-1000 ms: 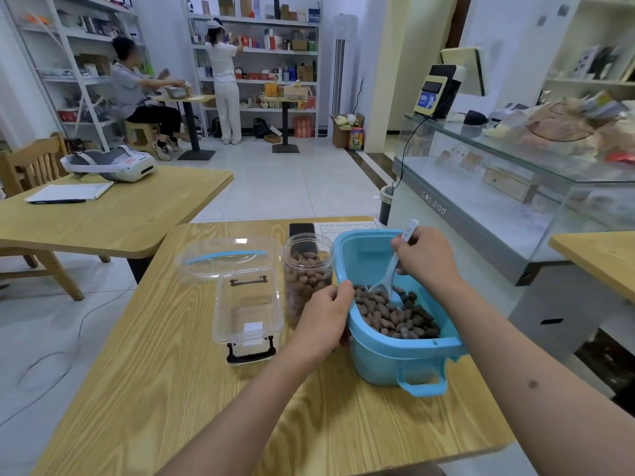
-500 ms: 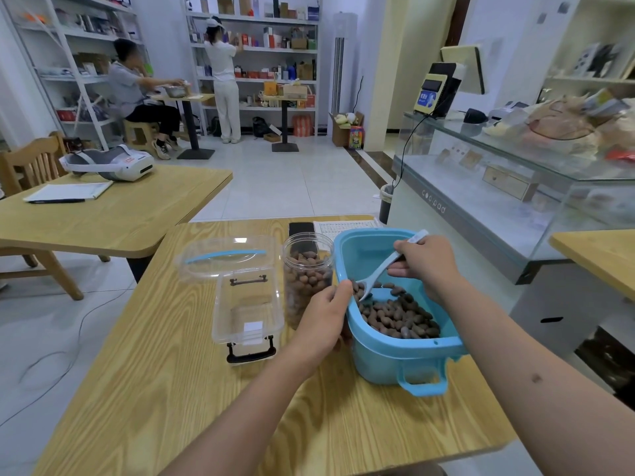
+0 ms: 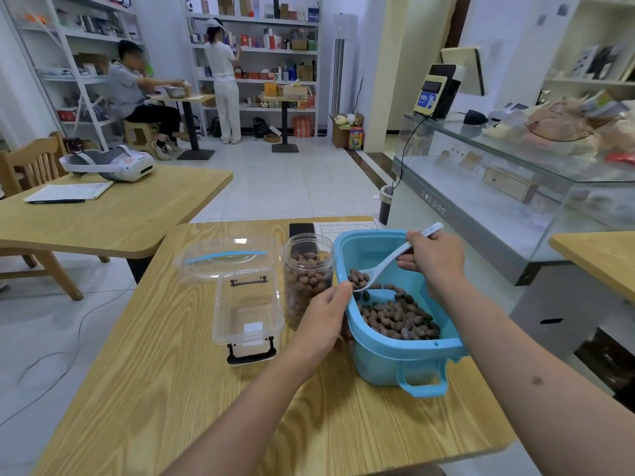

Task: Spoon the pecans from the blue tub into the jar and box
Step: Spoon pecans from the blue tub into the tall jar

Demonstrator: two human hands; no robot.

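A blue tub (image 3: 405, 359) with a heap of brown pecans (image 3: 398, 316) stands on the wooden table (image 3: 192, 400). My right hand (image 3: 434, 261) grips a white spoon (image 3: 391, 259) loaded with pecans, its bowl raised near the tub's left rim. My left hand (image 3: 324, 321) holds the side of a clear jar (image 3: 305, 276), open and mostly full of pecans, just left of the tub. A clear plastic box (image 3: 249, 314) with black latches lies open and bare left of the jar, its lid (image 3: 226, 257) behind it.
A black phone (image 3: 301, 231) and a printed sheet (image 3: 347, 228) lie at the table's far edge. A glass display counter (image 3: 515, 187) runs close on the right. Another wooden table (image 3: 113, 214) with a headset stands to the left. Two people are at the far shelves.
My right hand lifted the spoon out of the pecan heap, loaded, and swung its bowl left toward the tub's rim by the jar. My left hand stayed on the jar.
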